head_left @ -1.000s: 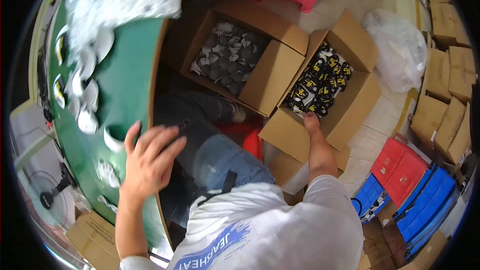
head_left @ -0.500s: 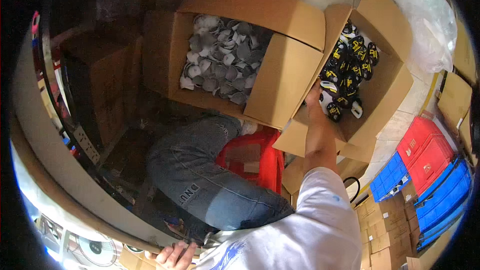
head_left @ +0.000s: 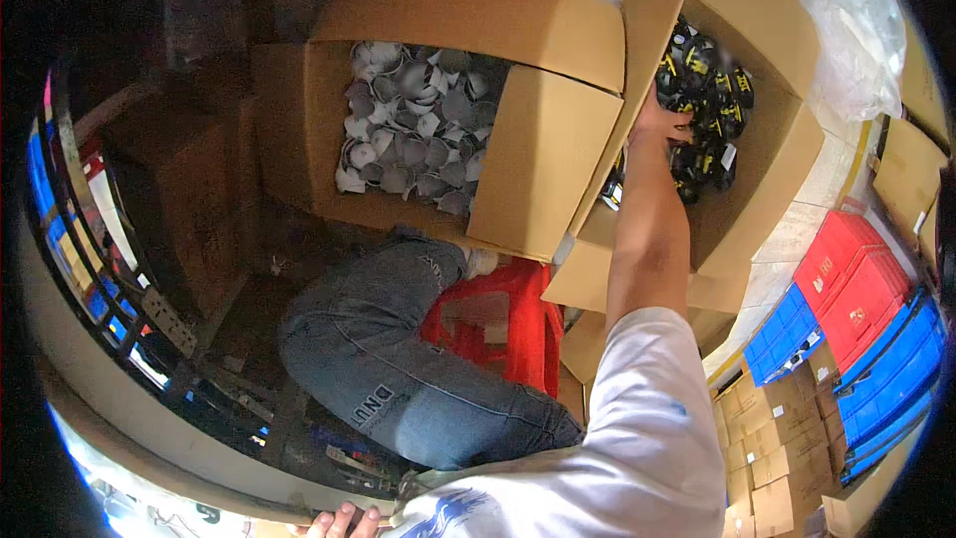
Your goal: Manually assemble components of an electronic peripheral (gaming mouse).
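Here, the black-yellow pieces (head_left: pixel 734 92) lie beside the right grip (head_left: pixel 669 124), its fingers apart, near the box's (head_left: pixel 769 177) left edge.

right hand (head_left: pixel 663 126): in right box (head_left: pixel 762 194), among black-yellow parts (head_left: pixel 709 112) | left hand (head_left: pixel 344 522): at table edge (head_left: pixel 229 473) | left box (head_left: pixel 543 164): grey-white cups (head_left: pixel 420 134)

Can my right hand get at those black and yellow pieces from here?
Probably yes: your right hand is inside the cardboard box, beside the black-and-yellow pieces, with no flap covering them.
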`<act>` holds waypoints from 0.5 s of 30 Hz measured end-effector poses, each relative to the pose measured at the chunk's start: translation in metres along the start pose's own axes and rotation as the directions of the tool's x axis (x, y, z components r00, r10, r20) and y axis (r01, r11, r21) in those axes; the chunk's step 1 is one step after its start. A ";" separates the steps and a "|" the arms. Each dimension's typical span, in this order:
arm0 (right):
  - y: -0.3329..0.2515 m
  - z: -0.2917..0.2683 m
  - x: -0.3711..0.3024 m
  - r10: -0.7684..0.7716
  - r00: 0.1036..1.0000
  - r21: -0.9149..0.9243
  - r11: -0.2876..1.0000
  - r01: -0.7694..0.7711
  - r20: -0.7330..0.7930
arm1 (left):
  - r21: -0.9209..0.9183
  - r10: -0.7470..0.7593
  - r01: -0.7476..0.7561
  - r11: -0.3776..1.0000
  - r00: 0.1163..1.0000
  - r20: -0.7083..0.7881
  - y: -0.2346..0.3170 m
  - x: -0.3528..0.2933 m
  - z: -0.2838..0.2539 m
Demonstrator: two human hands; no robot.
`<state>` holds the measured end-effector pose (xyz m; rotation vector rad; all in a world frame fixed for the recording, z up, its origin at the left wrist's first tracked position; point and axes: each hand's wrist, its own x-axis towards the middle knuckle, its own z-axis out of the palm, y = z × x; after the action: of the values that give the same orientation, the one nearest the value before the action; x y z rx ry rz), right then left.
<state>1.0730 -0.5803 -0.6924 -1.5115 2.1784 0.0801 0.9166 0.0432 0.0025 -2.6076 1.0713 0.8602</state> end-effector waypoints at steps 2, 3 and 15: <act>0.008 -0.001 0.003 0.048 0.998 -0.127 0.991 -0.053 -0.040 | 0.035 0.020 -0.021 0.999 0.999 0.028 -0.004 -0.001 -0.012; 0.018 -0.001 0.003 -0.249 0.963 -0.312 0.927 0.207 -0.103 | 0.022 0.067 -0.070 0.997 0.988 0.138 -0.006 -0.002 -0.025; 0.013 0.023 0.058 -0.656 0.646 -0.272 0.588 0.762 0.389 | -0.051 0.202 -0.198 0.979 0.898 0.391 -0.021 -0.060 -0.014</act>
<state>1.0534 -0.6187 -0.7397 -2.3808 1.2377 0.4607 0.9034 0.0879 0.0480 -2.2119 1.2230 1.3690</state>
